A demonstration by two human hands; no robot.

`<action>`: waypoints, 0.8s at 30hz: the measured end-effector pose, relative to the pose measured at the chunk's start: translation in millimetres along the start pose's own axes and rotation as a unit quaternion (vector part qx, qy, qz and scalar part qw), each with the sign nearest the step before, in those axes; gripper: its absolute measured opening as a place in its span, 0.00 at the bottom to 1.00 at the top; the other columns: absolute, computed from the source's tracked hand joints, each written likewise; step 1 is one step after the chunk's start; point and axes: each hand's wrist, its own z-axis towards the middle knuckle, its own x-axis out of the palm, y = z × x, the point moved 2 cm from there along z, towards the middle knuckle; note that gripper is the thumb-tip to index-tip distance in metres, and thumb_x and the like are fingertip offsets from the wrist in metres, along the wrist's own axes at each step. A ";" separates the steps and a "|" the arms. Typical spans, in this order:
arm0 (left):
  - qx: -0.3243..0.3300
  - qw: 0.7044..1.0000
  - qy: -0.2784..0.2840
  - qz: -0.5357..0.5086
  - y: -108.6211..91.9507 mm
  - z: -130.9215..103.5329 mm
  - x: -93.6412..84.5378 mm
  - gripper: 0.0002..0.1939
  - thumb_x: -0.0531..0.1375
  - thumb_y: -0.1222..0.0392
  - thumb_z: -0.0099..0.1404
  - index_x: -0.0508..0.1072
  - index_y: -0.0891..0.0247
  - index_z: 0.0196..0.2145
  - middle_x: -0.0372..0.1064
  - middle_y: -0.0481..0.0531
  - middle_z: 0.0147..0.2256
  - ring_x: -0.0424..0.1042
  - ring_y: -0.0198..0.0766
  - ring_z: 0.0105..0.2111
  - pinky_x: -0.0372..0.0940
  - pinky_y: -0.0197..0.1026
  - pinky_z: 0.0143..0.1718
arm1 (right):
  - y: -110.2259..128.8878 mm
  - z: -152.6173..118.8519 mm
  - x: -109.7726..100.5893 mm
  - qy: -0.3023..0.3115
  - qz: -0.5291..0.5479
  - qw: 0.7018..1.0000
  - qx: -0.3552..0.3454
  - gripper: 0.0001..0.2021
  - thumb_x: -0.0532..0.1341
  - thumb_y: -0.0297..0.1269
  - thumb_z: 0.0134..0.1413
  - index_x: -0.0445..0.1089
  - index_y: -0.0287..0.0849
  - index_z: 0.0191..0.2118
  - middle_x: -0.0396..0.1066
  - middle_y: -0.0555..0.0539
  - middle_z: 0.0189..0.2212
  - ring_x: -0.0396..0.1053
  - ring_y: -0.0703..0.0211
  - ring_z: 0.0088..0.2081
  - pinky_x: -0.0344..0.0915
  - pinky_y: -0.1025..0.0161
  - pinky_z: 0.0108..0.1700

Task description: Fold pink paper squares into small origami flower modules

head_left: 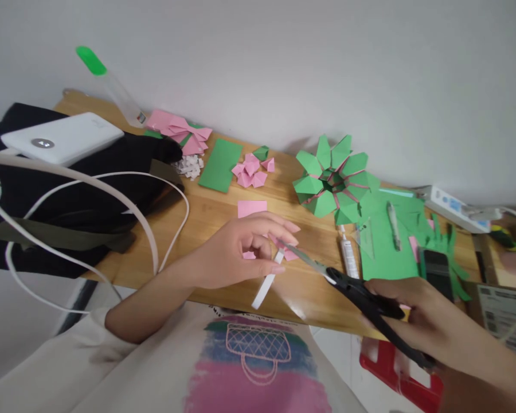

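My left hand (236,246) is over the middle of the table, its thumb and fingers pinching a narrow white strip (264,291) that hangs down. In my right hand (430,321) are black-handled scissors (356,292). Their blades point left and reach my left fingertips; whether they touch the strip I cannot tell. Behind my left hand lies a pink paper square (252,208), and pink paper pieces show partly hidden under its fingers. A white glue tube (349,258) lies just beyond the scissors.
A green folded-paper ring (335,180) stands near the wall. Folded pink pieces (251,171) and a green sheet (221,165) lie left of it. At right are green paper (389,235), a phone (436,272) and a power strip (456,209). White cables (150,229) loop at left.
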 end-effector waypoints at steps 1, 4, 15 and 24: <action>0.009 1.000 0.003 0.007 -0.5 -2.0 -0.7 0.12 0.65 0.66 0.58 0.74 0.60 0.41 0.69 0.55 0.51 0.71 0.29 0.27 0.66 0.34 0.27 | -2.4 1.1 2.6 0.082 -0.051 0.995 -0.010 0.18 0.57 0.51 0.54 0.71 0.45 0.22 0.64 0.51 0.13 0.62 0.63 0.16 0.56 0.67 0.17; 0.045 0.989 -0.039 0.135 -1.6 -9.6 -9.0 0.15 0.62 0.64 0.61 0.73 0.56 0.46 0.68 0.54 0.53 0.73 0.36 0.37 0.68 0.36 0.31 | -18.5 -0.4 -7.2 0.067 -0.161 0.984 0.042 0.19 0.56 0.53 0.53 0.74 0.43 0.26 0.68 0.48 0.15 0.63 0.60 0.16 0.57 0.65 0.19; -0.078 0.793 -0.114 0.593 45.8 -1.6 -71.9 0.22 0.51 0.66 0.64 0.66 0.62 0.55 0.63 0.65 0.56 0.71 0.53 0.47 0.67 0.56 0.46 | -93.0 -8.8 -12.0 -0.193 -0.301 0.875 0.326 0.15 0.59 0.48 0.51 0.74 0.41 0.25 0.69 0.43 0.15 0.66 0.51 0.18 0.57 0.60 0.22; -0.001 0.986 -0.127 0.113 32.0 -3.8 -31.3 0.13 0.65 0.53 0.58 0.77 0.57 0.41 0.70 0.57 0.52 0.69 0.46 0.49 0.67 0.42 0.40 | -90.3 2.7 15.6 -0.301 -0.277 0.883 0.229 0.19 0.53 0.43 0.58 0.76 0.34 0.40 0.75 0.31 0.37 0.72 0.40 0.38 0.65 0.52 0.34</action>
